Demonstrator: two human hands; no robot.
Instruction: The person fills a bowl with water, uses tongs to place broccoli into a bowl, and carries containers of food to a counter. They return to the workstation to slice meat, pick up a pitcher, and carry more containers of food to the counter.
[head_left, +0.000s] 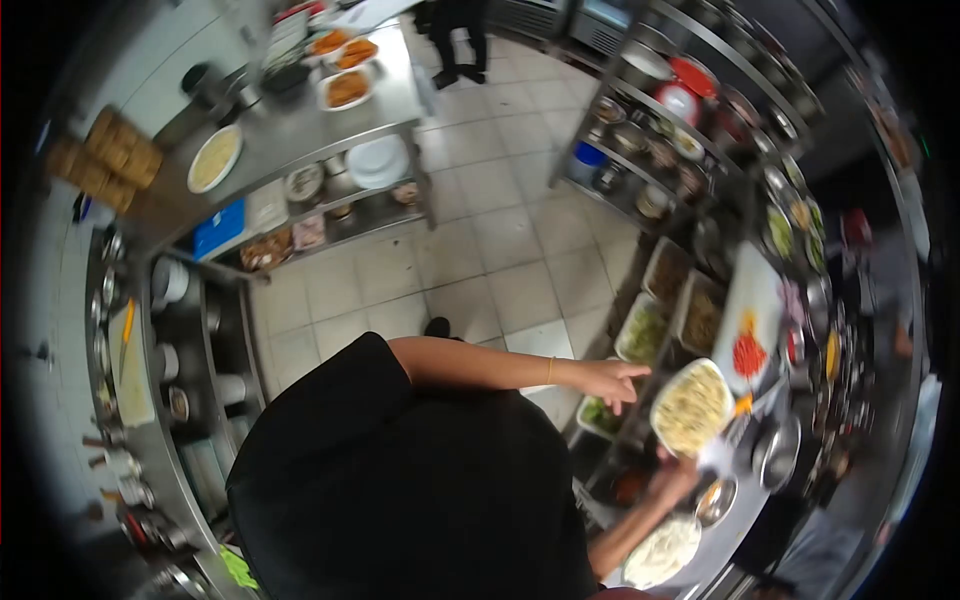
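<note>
My right hand (pixel 676 478) grips the near rim of a white oval dish (pixel 657 436), filled with pale yellow, creamy-looking food flecked with darker bits. My left hand (pixel 608 380) is beside the dish's left edge, fingers apart and partly stretched out, with nothing visible in it. Below that hand is a container of green leaves (pixel 600 417). Behind the dish, a white cutting board (pixel 752 290) carries a pile of chopped red food (pixel 749 355). A second white dish with white food (pixel 662 552) lies close to my right forearm. My right fingers are partly hidden and blurred.
Steel bowls (pixel 776 452) line the counter at right. A steel rack (pixel 620 150) holding pots stands at the back. Across the tiled floor (pixel 480 240), a steel table (pixel 300 130) bears dishes of orange food (pixel 347 89). Another person's dark-clad legs (pixel 460 45) are at the top.
</note>
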